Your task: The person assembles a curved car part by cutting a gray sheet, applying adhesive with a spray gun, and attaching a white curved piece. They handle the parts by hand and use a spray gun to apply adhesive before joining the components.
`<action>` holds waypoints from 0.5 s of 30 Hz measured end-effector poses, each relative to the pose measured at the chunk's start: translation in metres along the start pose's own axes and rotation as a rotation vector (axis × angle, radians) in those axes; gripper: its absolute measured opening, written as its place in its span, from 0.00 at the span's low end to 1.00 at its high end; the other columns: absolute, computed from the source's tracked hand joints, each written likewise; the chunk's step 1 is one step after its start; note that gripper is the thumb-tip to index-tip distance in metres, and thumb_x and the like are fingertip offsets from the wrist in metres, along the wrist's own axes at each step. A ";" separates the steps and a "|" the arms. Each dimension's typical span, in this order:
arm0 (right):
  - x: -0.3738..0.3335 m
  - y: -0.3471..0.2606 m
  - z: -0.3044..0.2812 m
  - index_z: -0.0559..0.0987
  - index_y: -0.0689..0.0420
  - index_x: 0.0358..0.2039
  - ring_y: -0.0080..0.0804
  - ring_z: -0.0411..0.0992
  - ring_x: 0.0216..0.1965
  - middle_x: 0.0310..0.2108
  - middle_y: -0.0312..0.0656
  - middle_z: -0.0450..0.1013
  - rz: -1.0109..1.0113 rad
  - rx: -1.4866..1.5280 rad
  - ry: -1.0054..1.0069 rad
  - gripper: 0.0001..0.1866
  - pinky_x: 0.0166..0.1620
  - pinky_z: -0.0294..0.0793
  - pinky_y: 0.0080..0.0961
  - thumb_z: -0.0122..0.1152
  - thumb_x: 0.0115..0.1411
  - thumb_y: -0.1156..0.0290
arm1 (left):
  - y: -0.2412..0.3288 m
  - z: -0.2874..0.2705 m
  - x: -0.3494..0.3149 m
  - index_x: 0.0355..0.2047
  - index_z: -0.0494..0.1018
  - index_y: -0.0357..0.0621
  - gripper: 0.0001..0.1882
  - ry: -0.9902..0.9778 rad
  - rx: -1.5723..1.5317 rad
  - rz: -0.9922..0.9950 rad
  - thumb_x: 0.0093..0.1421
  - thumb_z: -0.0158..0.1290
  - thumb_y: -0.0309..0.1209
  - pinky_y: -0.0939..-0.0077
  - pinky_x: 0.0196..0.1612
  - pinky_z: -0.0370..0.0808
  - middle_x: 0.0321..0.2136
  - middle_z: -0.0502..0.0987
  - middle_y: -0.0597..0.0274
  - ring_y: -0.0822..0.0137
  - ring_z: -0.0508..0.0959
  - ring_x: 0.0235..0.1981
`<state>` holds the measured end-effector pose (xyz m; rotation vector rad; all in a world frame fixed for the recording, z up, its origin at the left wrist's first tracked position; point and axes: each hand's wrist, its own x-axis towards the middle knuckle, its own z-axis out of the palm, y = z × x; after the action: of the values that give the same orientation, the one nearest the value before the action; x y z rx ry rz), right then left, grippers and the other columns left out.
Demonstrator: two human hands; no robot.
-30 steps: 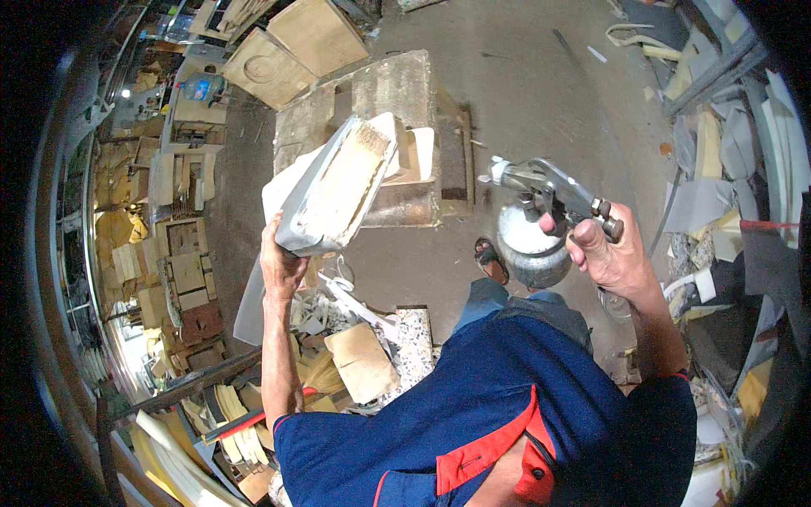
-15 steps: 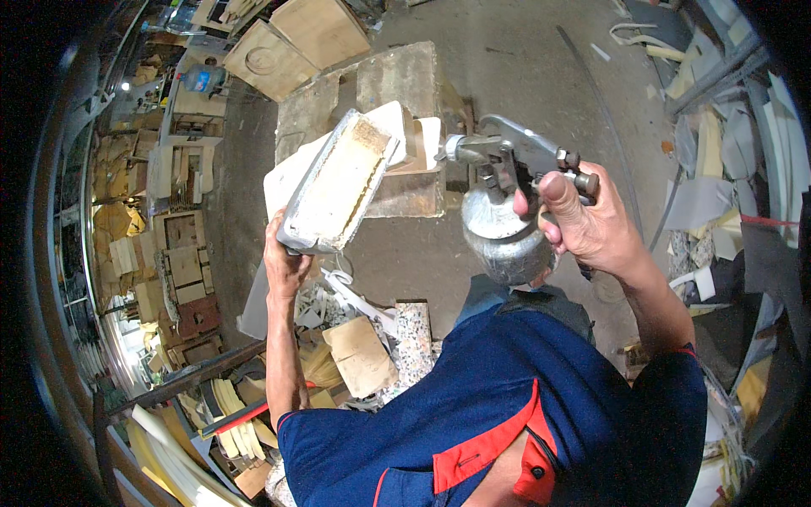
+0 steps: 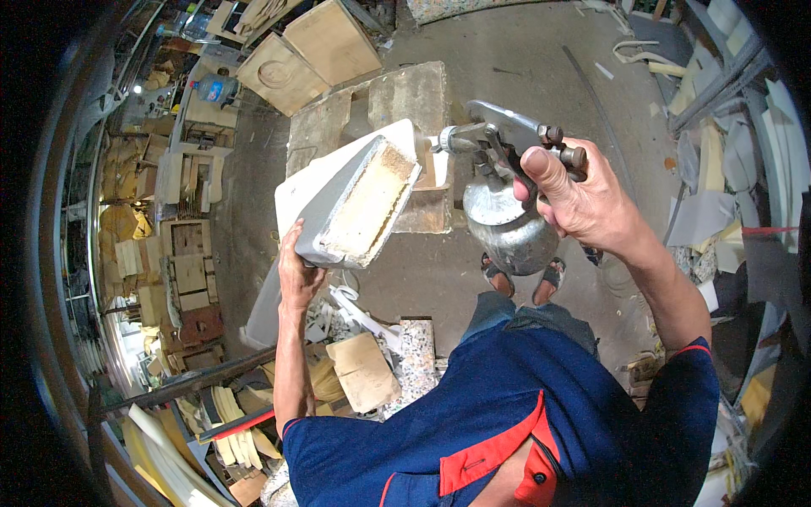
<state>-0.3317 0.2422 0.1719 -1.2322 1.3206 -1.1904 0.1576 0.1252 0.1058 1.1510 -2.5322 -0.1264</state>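
Observation:
My left hand [image 3: 297, 272] grips the lower end of a padded block [image 3: 365, 207], closed round its edge. The block has smooth grey sides and a cream, rough-edged face tilted toward the right. In my right hand [image 3: 587, 194] is a metal spray gun [image 3: 510, 218] with a round silver cup beneath, fingers wrapped round its handle. Its nozzle points left, close to the block's upper right corner. Whether the trigger is pressed I cannot tell. Behind the block, a white flat piece [image 3: 314, 179] lies over a worn wooden stand [image 3: 405, 89], partly hidden.
Plywood boards [image 3: 331, 38] lean beyond the stand. Shelving with wooden pieces [image 3: 187, 262] lines the left side, with a blue water jug [image 3: 215, 88] on it. Foam offcuts [image 3: 416, 351] lie near my left arm. Sheets and scraps [image 3: 718, 220] crowd the right; a dark hose [image 3: 591, 80] crosses the floor.
The block has turned in my left hand, showing more of its grey side. The spray gun has shifted slightly left and up. My feet have come into view below its cup.

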 end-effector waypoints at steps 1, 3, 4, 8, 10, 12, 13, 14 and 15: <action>-0.002 -0.002 -0.002 0.78 0.61 0.25 0.20 0.70 0.24 0.19 0.34 0.73 -0.022 0.012 -0.013 0.40 0.28 0.70 0.26 0.55 0.59 0.29 | 0.001 0.001 0.001 0.62 0.60 0.38 0.47 -0.015 0.011 -0.007 0.39 0.69 0.20 0.56 0.64 0.68 0.60 0.69 0.41 0.44 0.70 0.61; -0.011 -0.005 -0.012 0.79 0.62 0.26 0.19 0.70 0.24 0.19 0.34 0.73 0.052 0.028 -0.088 0.38 0.29 0.69 0.25 0.58 0.59 0.31 | 0.004 0.001 0.005 0.62 0.60 0.38 0.48 -0.018 0.013 -0.001 0.39 0.70 0.20 0.56 0.64 0.68 0.60 0.69 0.42 0.44 0.71 0.61; -0.016 -0.003 -0.010 0.80 0.61 0.28 0.18 0.68 0.24 0.20 0.32 0.73 0.017 0.085 -0.059 0.37 0.28 0.67 0.23 0.58 0.59 0.31 | 0.005 0.001 0.007 0.62 0.59 0.38 0.48 -0.031 0.030 -0.005 0.41 0.70 0.22 0.56 0.62 0.70 0.60 0.69 0.42 0.44 0.71 0.61; -0.043 0.007 -0.026 0.81 0.60 0.33 0.14 0.67 0.21 0.19 0.30 0.72 0.109 0.255 -0.059 0.35 0.24 0.65 0.16 0.58 0.61 0.33 | 0.016 -0.009 0.019 0.62 0.57 0.39 0.48 -0.090 0.097 -0.048 0.43 0.72 0.24 0.58 0.58 0.74 0.56 0.72 0.42 0.44 0.75 0.57; -0.054 0.020 -0.035 0.80 0.62 0.40 0.14 0.65 0.19 0.22 0.33 0.74 0.195 0.175 0.074 0.37 0.21 0.64 0.15 0.55 0.62 0.33 | 0.023 -0.018 0.028 0.62 0.58 0.41 0.48 -0.125 0.099 -0.142 0.43 0.72 0.23 0.58 0.56 0.75 0.54 0.73 0.42 0.43 0.75 0.55; -0.064 0.033 -0.051 0.79 0.64 0.45 0.15 0.64 0.18 0.24 0.35 0.75 0.180 0.119 0.050 0.40 0.20 0.63 0.14 0.52 0.62 0.33 | 0.027 -0.029 0.042 0.63 0.59 0.46 0.51 -0.147 0.112 -0.106 0.38 0.73 0.22 0.53 0.56 0.75 0.54 0.74 0.45 0.42 0.75 0.55; -0.071 0.043 -0.054 0.80 0.63 0.44 0.15 0.64 0.18 0.22 0.33 0.73 0.179 0.105 0.085 0.39 0.20 0.63 0.14 0.52 0.63 0.33 | 0.028 -0.033 0.052 0.63 0.58 0.46 0.50 -0.205 0.128 -0.138 0.40 0.73 0.24 0.53 0.55 0.75 0.54 0.74 0.44 0.41 0.75 0.55; -0.077 0.052 -0.056 0.80 0.63 0.43 0.15 0.64 0.17 0.19 0.32 0.71 0.181 0.067 0.127 0.38 0.20 0.63 0.14 0.52 0.63 0.33 | 0.027 -0.037 0.063 0.63 0.58 0.46 0.49 -0.260 0.144 -0.163 0.41 0.72 0.25 0.53 0.54 0.75 0.53 0.74 0.44 0.41 0.75 0.54; -0.083 0.063 -0.058 0.80 0.62 0.42 0.14 0.64 0.17 0.18 0.31 0.70 0.194 0.068 0.181 0.37 0.20 0.63 0.14 0.52 0.64 0.34 | 0.026 -0.040 0.075 0.62 0.59 0.45 0.47 -0.306 0.192 -0.149 0.43 0.71 0.26 0.53 0.53 0.75 0.53 0.74 0.43 0.41 0.75 0.54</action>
<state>-0.3906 0.3291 0.1161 -0.9418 1.4836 -1.2175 0.1082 0.0895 0.1703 1.4974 -2.7681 -0.1055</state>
